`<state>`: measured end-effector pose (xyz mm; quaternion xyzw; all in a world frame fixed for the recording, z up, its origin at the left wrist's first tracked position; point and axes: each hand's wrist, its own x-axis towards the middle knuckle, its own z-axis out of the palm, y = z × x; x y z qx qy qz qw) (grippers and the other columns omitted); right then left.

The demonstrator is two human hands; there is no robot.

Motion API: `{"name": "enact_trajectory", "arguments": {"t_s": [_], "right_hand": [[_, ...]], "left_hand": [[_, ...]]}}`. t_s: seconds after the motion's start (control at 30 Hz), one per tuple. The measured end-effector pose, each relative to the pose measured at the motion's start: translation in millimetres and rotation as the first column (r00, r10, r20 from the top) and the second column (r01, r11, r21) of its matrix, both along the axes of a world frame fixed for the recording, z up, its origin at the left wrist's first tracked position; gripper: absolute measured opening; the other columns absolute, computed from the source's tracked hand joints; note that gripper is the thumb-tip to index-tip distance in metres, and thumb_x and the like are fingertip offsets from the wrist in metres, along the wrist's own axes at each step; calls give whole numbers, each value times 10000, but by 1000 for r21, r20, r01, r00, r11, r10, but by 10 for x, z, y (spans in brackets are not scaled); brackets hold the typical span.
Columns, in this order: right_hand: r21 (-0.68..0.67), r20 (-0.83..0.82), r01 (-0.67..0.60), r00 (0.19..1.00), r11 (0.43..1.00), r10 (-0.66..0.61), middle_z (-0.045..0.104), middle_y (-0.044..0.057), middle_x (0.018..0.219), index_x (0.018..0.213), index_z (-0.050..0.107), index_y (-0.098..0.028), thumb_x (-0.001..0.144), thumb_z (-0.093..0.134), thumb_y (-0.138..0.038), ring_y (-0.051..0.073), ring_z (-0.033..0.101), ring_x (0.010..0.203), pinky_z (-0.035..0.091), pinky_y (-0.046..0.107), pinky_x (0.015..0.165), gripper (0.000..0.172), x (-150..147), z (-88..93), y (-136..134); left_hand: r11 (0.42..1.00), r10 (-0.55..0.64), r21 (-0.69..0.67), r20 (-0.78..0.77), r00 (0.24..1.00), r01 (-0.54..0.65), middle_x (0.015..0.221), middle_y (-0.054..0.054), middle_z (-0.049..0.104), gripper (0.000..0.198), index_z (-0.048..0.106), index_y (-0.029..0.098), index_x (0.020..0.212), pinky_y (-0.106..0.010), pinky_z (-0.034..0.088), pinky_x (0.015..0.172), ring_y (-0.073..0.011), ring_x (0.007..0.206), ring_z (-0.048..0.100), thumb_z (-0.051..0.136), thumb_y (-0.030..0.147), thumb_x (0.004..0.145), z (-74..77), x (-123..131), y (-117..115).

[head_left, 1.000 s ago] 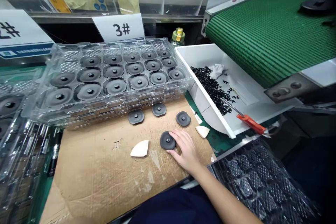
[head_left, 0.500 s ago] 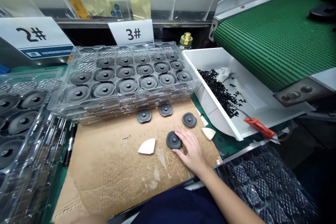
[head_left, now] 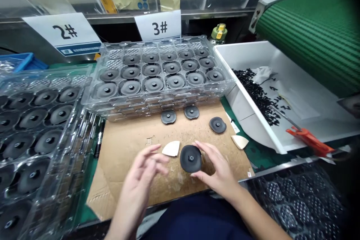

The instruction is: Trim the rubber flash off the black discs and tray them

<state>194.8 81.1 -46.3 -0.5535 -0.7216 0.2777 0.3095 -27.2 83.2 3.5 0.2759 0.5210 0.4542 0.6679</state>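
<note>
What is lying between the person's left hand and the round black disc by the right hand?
In the head view, a cream triangular wedge lies there on brown cardboard, slightly beyond the fingertips of the left hand and next to the round black disc.

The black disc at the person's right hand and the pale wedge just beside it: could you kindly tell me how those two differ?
The black disc is round with a central hub, while the pale wedge is roughly triangular with no hub. The disc is touched at its edge by the right hand, whereas nothing touches the wedge. The disc also looks larger than the wedge. Both are over the same cardboard sheet.
</note>
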Motion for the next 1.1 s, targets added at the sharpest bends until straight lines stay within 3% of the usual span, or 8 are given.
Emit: {"name": "enact_trajectory", "arguments": {"t_s": [0.1, 0.2, 0.43, 0.57, 0.73, 0.83, 1.0, 1.1], "right_hand": [[-49, -75, -200, 978, 979, 196, 467, 55, 1267, 1322, 322, -269, 739, 670, -384, 216, 400, 1185, 355, 367, 1006, 688, -147, 220, 61], [-92, -112, -302, 950, 949, 291, 452, 56, 1273, 1330, 307, -272, 747, 665, -387, 206, 397, 1183, 350, 354, 1006, 693, -247, 346, 119], [-177, -121, -333, 941, 926, 315, 427, 61, 1296, 1345, 261, -312, 736, 680, -338, 227, 394, 1198, 377, 383, 982, 739, -302, 300, 179], [-208, -150, -359, 931, 910, 333, 419, 49, 1314, 1343, 260, -340, 736, 680, -276, 229, 386, 1214, 357, 404, 999, 741, -352, 292, 201], [-255, -226, -426, 899, 868, 374, 393, 25, 1341, 1329, 294, -355, 721, 692, -252, 218, 339, 1253, 318, 387, 1039, 733, -446, 377, 112], [-236, -222, -379, 918, 895, 330, 437, 46, 1297, 1314, 346, -319, 774, 626, -319, 224, 430, 1180, 400, 367, 975, 608, -454, 275, 155], [-143, 26, 20, 1000, 990, -17, 522, 127, 1085, 1174, 529, -203, 852, 458, -334, 232, 600, 797, 519, 406, 686, 355, -478, -190, 385], [-103, 11, -57, 998, 993, 58, 515, 131, 1141, 1099, 568, -189, 807, 506, -258, 269, 571, 935, 490, 434, 779, 306, -529, -396, 372]], "left_hand": [[968, -136, -173, 260, 956, 184, 1217, -113, 558, 398, 479, 214, 1205, -388, 443, 878, -241, 1043, 559, 501, 354, 832, -149, 138, -20], [959, -112, -192, 418, 902, 208, 1217, -117, 556, 411, 492, 218, 1205, -407, 447, 865, -237, 985, 588, 502, 379, 826, -230, 149, -137], [947, -143, -149, 597, 789, 285, 1005, -105, 641, 579, 508, 207, 1207, -363, 480, 781, -190, 821, 624, 604, 487, 710, -363, 48, -141], [952, -96, -159, 657, 748, 262, 1080, -138, 629, 507, 563, 160, 1142, -338, 477, 780, -177, 821, 627, 611, 444, 725, -389, 32, -137], [948, -61, -161, 754, 654, 274, 1079, -133, 629, 504, 582, 139, 1111, -318, 493, 719, -244, 941, 612, 629, 438, 707, -387, -40, -222], [962, -8, -171, 760, 650, 212, 1128, -115, 611, 504, 571, 180, 1135, -363, 484, 781, -282, 1002, 593, 645, 419, 697, -343, -71, -268], [976, 178, -217, 695, 697, -33, 1219, -68, 570, 475, 541, 272, 1170, -390, 406, 938, -299, 1110, 535, 649, 347, 714, -262, -92, -296], [963, 250, -242, 640, 727, -118, 1186, -89, 592, 519, 511, 254, 1204, -364, 421, 930, -279, 1097, 548, 646, 350, 713, -256, -89, -295]]}}
